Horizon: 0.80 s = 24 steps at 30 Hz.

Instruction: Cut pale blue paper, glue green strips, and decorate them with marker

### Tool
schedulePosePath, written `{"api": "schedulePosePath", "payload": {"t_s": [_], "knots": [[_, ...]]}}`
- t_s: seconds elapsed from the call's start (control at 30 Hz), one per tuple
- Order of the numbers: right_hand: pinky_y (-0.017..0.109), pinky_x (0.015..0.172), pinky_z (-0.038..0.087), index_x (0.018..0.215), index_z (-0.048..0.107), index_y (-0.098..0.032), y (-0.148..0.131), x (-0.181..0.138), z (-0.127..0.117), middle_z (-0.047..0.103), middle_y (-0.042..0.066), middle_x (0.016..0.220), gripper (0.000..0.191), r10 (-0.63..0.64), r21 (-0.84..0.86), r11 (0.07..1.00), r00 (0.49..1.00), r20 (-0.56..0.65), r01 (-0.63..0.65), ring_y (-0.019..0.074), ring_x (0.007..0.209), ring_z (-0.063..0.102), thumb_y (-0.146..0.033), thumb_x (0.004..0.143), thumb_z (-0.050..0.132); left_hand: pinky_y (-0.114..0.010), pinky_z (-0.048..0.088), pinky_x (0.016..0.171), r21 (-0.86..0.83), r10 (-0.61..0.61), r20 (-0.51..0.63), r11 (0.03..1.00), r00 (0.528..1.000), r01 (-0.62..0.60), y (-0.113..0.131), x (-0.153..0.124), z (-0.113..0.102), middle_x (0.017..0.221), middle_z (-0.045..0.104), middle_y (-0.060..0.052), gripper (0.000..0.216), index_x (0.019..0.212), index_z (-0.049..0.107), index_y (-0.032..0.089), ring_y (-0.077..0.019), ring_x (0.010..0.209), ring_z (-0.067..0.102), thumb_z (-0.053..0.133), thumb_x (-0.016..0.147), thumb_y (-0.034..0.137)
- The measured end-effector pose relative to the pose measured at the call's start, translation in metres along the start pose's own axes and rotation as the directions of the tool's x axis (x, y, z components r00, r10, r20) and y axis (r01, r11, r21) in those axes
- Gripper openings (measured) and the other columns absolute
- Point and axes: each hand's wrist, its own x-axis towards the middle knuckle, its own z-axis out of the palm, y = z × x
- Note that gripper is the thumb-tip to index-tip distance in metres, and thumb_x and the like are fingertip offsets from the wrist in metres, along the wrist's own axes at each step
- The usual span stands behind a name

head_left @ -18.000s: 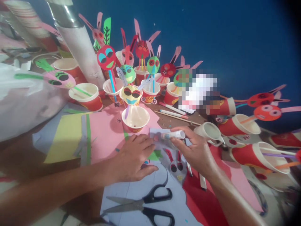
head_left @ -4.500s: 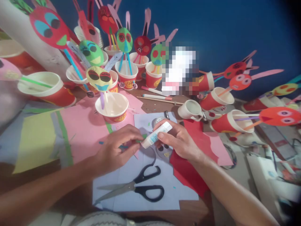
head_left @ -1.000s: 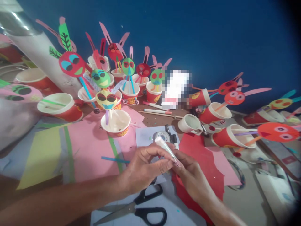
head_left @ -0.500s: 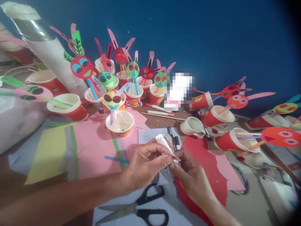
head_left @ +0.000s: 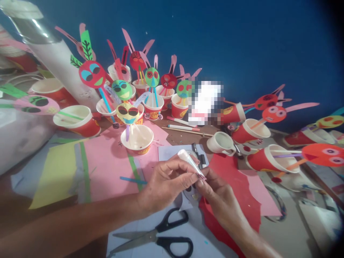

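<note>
My left hand [head_left: 168,182] is closed, its thumb and index finger pinching a slim white tube [head_left: 189,163] that slants down to the right. Just beyond its low end, my right hand [head_left: 219,195] is pinched shut. A small dark pinkish bit shows where the fingertips meet, but what the right fingers grip is mostly hidden. Below the hands, black-handled scissors [head_left: 152,236] lie with blades apart on pale paper. Red paper [head_left: 228,172] lies under and beside my right hand. A thin blue strip [head_left: 133,180] rests on pink paper [head_left: 107,168] left of my left hand.
Red-and-white paper cups [head_left: 137,139] with paper-faced figures stand along the blue wall, several tipped sideways at right. A white mug [head_left: 220,143], markers [head_left: 182,128] and a stick lie behind the hands. A large pale flask [head_left: 51,53] leans in view at left; yellow paper [head_left: 57,172] lies nearby.
Both hands keep their pinch at the white tube, with the fingertips shifted slightly. The view has moved a little; the scissors, cups and papers stay put.
</note>
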Motion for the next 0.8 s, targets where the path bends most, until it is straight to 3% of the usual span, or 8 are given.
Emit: {"api": "schedulePosePath", "payload": {"t_s": [0.13,0.2,0.3,0.43,0.5,0.67,0.73,0.8], "knots": [[0.024,0.049,0.029,0.072,0.056,-0.018,0.0,0.001,0.0029,0.044,-0.004,0.05,0.052,0.133,0.202,0.965,0.975,0.179,-0.169,0.0096,0.047,0.037,-0.063,0.089,0.036,-0.032,0.056,0.06,-0.128,-0.103,0.124,0.985,0.987,0.119,0.0011,-0.0029,0.0021,0.082,0.063,-0.004,0.015,0.079,0.064,0.014,-0.0146,0.058,0.065,0.069,0.079,0.029],[0.024,0.046,0.027,0.064,0.053,-0.018,0.0002,0.0002,0.0038,0.041,-0.004,0.047,0.057,0.141,0.198,0.962,0.962,0.234,-0.189,0.0091,0.044,0.035,-0.062,0.091,0.029,-0.035,0.056,0.058,-0.151,-0.14,0.153,0.975,0.978,0.163,0.0037,-0.004,0.004,0.076,0.063,-0.003,0.015,0.08,0.063,0.014,-0.016,0.055,0.065,0.068,0.079,0.028],[0.024,0.049,0.03,0.067,0.052,-0.018,0.0015,-0.0023,0.0027,0.044,-0.004,0.055,0.044,0.003,-0.02,1.0,0.995,0.101,-0.001,0.0093,0.05,0.037,-0.056,0.089,0.044,-0.03,0.055,0.061,-0.122,-0.109,0.085,0.985,0.99,0.119,0.0067,-0.0029,0.0053,0.081,0.063,-0.004,0.012,0.074,0.066,0.013,-0.0149,0.065,0.064,0.07,0.077,0.024],[0.023,0.053,0.034,0.079,0.052,-0.02,0.0021,-0.0043,-0.0008,0.048,-0.004,0.064,0.031,-0.179,-0.398,0.911,0.972,-0.154,0.104,0.011,0.059,0.041,-0.049,0.08,0.063,-0.02,0.05,0.066,-0.027,-0.06,0.006,0.998,0.998,0.06,0.0052,0.0001,0.0036,0.091,0.064,-0.005,0.007,0.072,0.071,0.013,-0.0131,0.08,0.061,0.072,0.075,0.02],[0.023,0.053,0.034,0.078,0.051,-0.02,0.001,-0.0033,-0.0028,0.048,-0.004,0.065,0.033,-0.154,-0.379,0.92,0.981,-0.118,0.098,0.0113,0.059,0.042,-0.052,0.08,0.062,-0.019,0.05,0.066,-0.041,-0.054,0.0,0.998,0.999,0.054,0.0035,-0.0001,0.0028,0.09,0.064,-0.005,0.005,0.072,0.071,0.013,-0.013,0.081,0.061,0.072,0.074,0.018],[0.025,0.051,0.034,0.068,0.053,-0.018,-0.001,-0.0006,-0.0058,0.048,-0.001,0.059,0.055,0.024,-0.124,0.992,0.982,0.186,0.0,0.0104,0.051,0.042,-0.054,0.095,0.023,-0.032,0.055,0.058,-0.213,-0.105,0.131,0.968,0.986,0.131,0.0034,-0.0026,0.0038,0.074,0.062,-0.001,0.007,0.077,0.069,0.015,-0.0138,0.055,0.063,0.068,0.079,0.021],[0.024,0.048,0.033,0.068,0.052,-0.018,-0.0002,-0.002,-0.0056,0.046,-0.002,0.057,0.049,-0.02,-0.177,0.983,0.991,0.136,0.044,0.0101,0.05,0.04,-0.054,0.094,0.03,-0.031,0.055,0.059,-0.193,-0.101,0.11,0.974,0.989,0.121,0.0045,-0.0019,0.004,0.083,0.064,-0.003,0.006,0.076,0.069,0.015,-0.0129,0.058,0.063,0.069,0.078,0.021],[0.023,0.048,0.033,0.073,0.053,-0.019,0.0009,-0.0041,-0.0052,0.046,-0.004,0.058,0.037,-0.133,-0.352,0.928,0.991,-0.005,0.123,0.0105,0.052,0.04,-0.052,0.09,0.046,-0.024,0.053,0.062,-0.114,-0.072,0.037,0.991,0.997,0.076,0.0049,-0.0002,0.0035,0.09,0.063,-0.004,0.005,0.073,0.07,0.014,-0.0106,0.066,0.061,0.071,0.076,0.018]]}}
